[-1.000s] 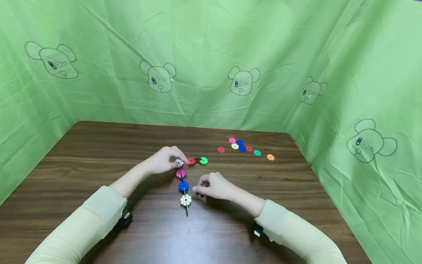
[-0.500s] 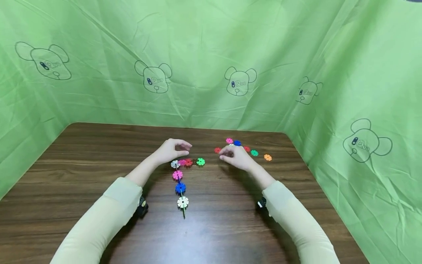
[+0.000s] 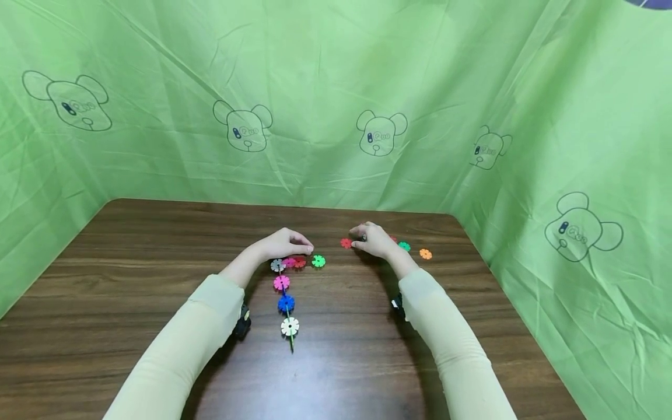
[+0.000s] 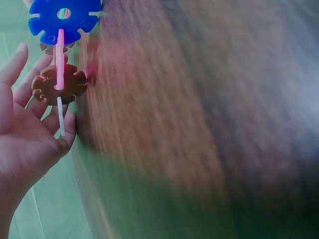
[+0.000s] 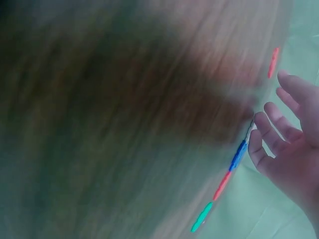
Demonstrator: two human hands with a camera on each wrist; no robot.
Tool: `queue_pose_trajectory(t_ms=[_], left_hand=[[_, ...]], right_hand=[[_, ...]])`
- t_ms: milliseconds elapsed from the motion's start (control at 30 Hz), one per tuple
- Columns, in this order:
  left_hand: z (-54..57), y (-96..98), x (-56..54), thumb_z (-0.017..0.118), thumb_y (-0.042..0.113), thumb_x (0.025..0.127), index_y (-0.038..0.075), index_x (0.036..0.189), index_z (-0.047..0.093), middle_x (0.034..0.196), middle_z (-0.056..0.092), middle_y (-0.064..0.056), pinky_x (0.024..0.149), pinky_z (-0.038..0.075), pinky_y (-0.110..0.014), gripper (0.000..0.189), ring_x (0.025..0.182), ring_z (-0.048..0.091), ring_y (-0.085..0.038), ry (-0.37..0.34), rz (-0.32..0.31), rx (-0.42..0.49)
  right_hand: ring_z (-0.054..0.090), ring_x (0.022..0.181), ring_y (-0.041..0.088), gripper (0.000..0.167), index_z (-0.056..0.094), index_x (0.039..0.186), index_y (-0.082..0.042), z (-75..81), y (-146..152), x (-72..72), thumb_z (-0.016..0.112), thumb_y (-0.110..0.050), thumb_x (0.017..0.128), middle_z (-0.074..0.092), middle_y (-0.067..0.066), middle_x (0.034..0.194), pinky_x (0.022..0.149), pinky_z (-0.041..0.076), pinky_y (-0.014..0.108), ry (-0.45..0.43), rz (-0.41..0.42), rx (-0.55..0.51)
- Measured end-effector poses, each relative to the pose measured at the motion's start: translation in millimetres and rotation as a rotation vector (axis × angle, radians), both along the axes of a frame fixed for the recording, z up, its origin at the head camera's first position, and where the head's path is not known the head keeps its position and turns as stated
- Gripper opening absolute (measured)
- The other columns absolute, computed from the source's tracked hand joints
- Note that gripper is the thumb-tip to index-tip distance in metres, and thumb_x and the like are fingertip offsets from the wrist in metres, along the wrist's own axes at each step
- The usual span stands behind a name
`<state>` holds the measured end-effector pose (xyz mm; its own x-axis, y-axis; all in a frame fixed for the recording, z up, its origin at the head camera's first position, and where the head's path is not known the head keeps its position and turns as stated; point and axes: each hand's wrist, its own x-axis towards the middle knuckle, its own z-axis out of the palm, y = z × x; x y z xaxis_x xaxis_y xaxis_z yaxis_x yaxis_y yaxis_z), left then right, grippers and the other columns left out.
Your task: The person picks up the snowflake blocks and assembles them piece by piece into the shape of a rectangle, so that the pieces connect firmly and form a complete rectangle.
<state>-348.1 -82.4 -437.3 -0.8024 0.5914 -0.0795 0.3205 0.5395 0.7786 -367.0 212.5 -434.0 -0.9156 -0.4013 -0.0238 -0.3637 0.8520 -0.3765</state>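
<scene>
Slotted plastic snowflake discs are joined into an L-shaped chain on the table. Its near leg has a white disc, a blue disc and a pink disc. The far leg runs from a grey-white disc to a bright green disc. My left hand hovers just behind the far leg, fingers loosely bent, holding nothing. Beyond it, my right hand reaches over loose discs. In the right wrist view, its fingertips are right at a white disc beside a blue disc, fingers apart.
A loose red disc lies left of the right hand. Right of it are a green disc and an orange disc; other loose discs are hidden under the hand. Green cloth hangs behind the wooden table.
My left hand let go of the chain's corner and moved right along the far leg. My right hand went from beside the blue disc to the loose discs at the back.
</scene>
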Motion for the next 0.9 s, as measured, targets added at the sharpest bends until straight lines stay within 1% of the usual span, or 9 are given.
queue_pose_trajectory(t_ms=[100,167,267,367,500,567,767,833,900], left_hand=[[1.5,2.9,1.4,0.065,0.037,0.088,0.013,0.111,0.070,0.110,0.068,0.001,0.096,0.044,-0.037,0.033,0.113,0.055,-0.017,-0.026,-0.024,-0.010],[2.2,4.3,2.2,0.067,0.035,0.087,0.014,0.110,0.070,0.110,0.068,0.002,0.094,0.044,-0.035,0.032,0.110,0.055,-0.015,-0.038,-0.037,-0.011],[2.0,4.8,3.0,0.069,0.030,0.086,0.013,0.108,0.071,0.108,0.070,0.001,0.088,0.045,-0.030,0.028,0.099,0.057,-0.011,-0.050,-0.052,-0.005],[0.0,4.0,3.4,0.069,0.025,0.086,0.011,0.106,0.071,0.104,0.071,-0.001,0.081,0.046,-0.027,0.024,0.088,0.057,-0.008,-0.053,-0.061,0.003],[-1.0,-0.7,6.3,0.070,0.022,0.086,0.009,0.104,0.071,0.098,0.072,-0.003,0.078,0.048,-0.025,0.022,0.084,0.061,-0.006,-0.064,-0.059,0.017],[-1.1,-4.2,8.9,0.071,0.021,0.085,0.008,0.103,0.071,0.096,0.072,-0.003,0.078,0.050,-0.025,0.022,0.083,0.063,-0.007,-0.074,-0.054,0.025],[-3.7,-15.5,15.9,0.073,0.021,0.083,0.007,0.104,0.071,0.092,0.072,-0.003,0.078,0.051,-0.026,0.025,0.082,0.065,-0.009,-0.093,-0.023,0.047],[-4.0,-18.7,18.0,0.073,0.021,0.083,0.007,0.106,0.070,0.092,0.072,-0.003,0.078,0.051,-0.026,0.027,0.083,0.065,-0.009,-0.106,0.000,0.050],[-3.8,-22.0,20.3,0.073,0.022,0.083,0.007,0.107,0.069,0.093,0.072,-0.003,0.079,0.051,-0.027,0.029,0.083,0.065,-0.010,-0.121,0.025,0.049]], right_hand=[[0.054,0.111,0.026,0.037,0.060,0.125,-0.011,-1.7,-1.6,-1.5,0.063,-0.025,0.091,0.055,0.013,0.122,0.096,0.044,0.043,-0.021,0.002,0.018],[0.055,0.111,0.026,0.035,0.062,0.124,-0.011,-3.0,-3.4,-2.6,0.063,-0.025,0.091,0.056,0.013,0.120,0.096,0.044,0.042,-0.022,0.003,0.029],[0.055,0.108,0.024,0.028,0.065,0.116,-0.011,-4.8,-7.0,-3.4,0.064,-0.024,0.091,0.059,0.011,0.113,0.096,0.044,0.040,-0.010,0.000,0.037],[0.057,0.101,0.020,0.017,0.066,0.103,-0.011,-6.0,-10.4,-2.7,0.066,-0.021,0.090,0.062,0.006,0.103,0.092,0.046,0.037,-0.007,-0.025,0.016],[0.060,0.089,0.018,0.009,0.064,0.091,-0.010,-5.2,-14.5,1.1,0.068,-0.018,0.088,0.064,0.003,0.091,0.083,0.049,0.034,-0.039,-0.071,-0.040],[0.060,0.088,0.019,0.010,0.064,0.092,-0.008,-4.8,-15.5,3.1,0.068,-0.016,0.088,0.064,0.005,0.091,0.082,0.049,0.034,-0.054,-0.081,-0.058],[0.058,0.101,0.023,0.026,0.065,0.115,-0.009,-4.1,-14.5,6.8,0.066,-0.011,0.089,0.063,0.009,0.105,0.089,0.048,0.038,-0.070,-0.057,-0.055],[0.058,0.101,0.023,0.025,0.065,0.114,-0.010,-3.1,-14.0,7.6,0.065,-0.011,0.089,0.064,0.009,0.105,0.089,0.048,0.038,-0.084,-0.057,-0.056],[0.059,0.099,0.022,0.018,0.066,0.107,-0.009,-1.7,-13.6,8.7,0.065,-0.010,0.089,0.064,0.008,0.101,0.089,0.048,0.038,-0.098,-0.060,-0.055]])
